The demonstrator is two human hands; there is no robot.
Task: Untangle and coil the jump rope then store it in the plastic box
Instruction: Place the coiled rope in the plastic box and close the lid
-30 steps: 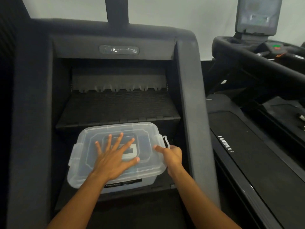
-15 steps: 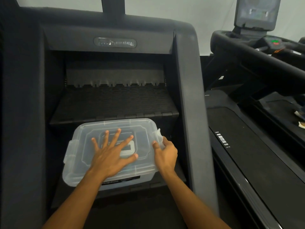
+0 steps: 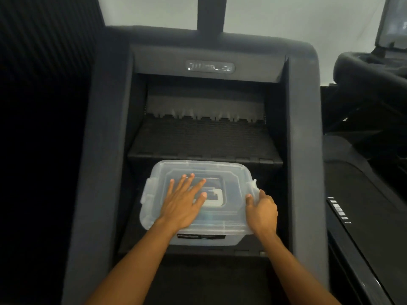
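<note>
A clear plastic box (image 3: pixel 229 172) with its lid on stands on the lower step of a black stair-climber machine. My left hand (image 3: pixel 184 201) lies flat on the lid with the fingers spread, beside the lid's white handle (image 3: pixel 217 195). My right hand (image 3: pixel 261 209) is curled around the latch (image 3: pixel 252 187) on the box's right side. The jump rope is not visible; the cloudy lid hides what is inside.
The stair-climber's dark side walls (image 3: pixel 305 150) close in the box on both sides, with a ribbed upper step (image 3: pixel 204 139) behind it. A black treadmill (image 3: pixel 363 205) stands to the right.
My right hand has moved from the raised latch down onto the box's right side and closed around the latch. The left hand stays flat on the lid. The view has shifted.
</note>
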